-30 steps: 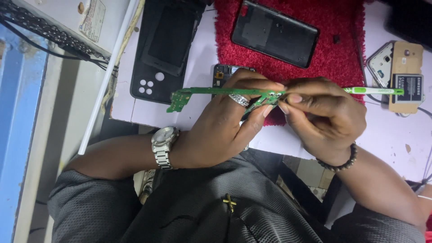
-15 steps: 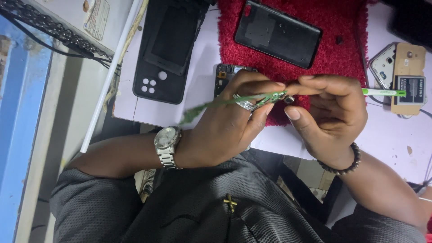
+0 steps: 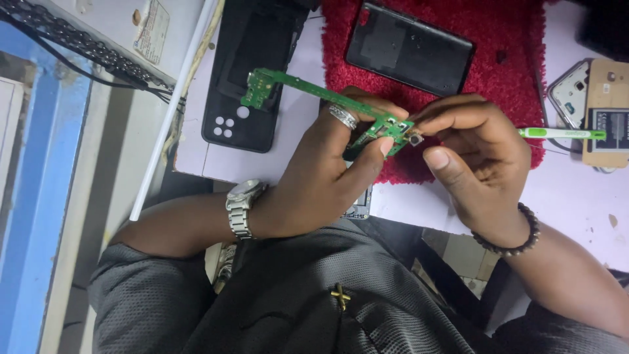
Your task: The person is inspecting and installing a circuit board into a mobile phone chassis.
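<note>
Green circuit board (image 3: 314,97) pinched in left hand (image 3: 321,177), green-handled tool (image 3: 562,134) gripped in right hand (image 3: 481,157).

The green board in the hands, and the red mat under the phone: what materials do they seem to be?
The green board looks like rigid laminate with a matte green coating and small metal parts. It is long, thin and straight. The red mat looks like soft pile fabric, judging by its fuzzy, tufted surface.

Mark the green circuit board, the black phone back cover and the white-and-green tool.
green circuit board (image 3: 308,90), head view, long narrow strip.
black phone back cover (image 3: 249,98), head view, middle.
white-and-green tool (image 3: 563,134), head view, shaft.
</note>
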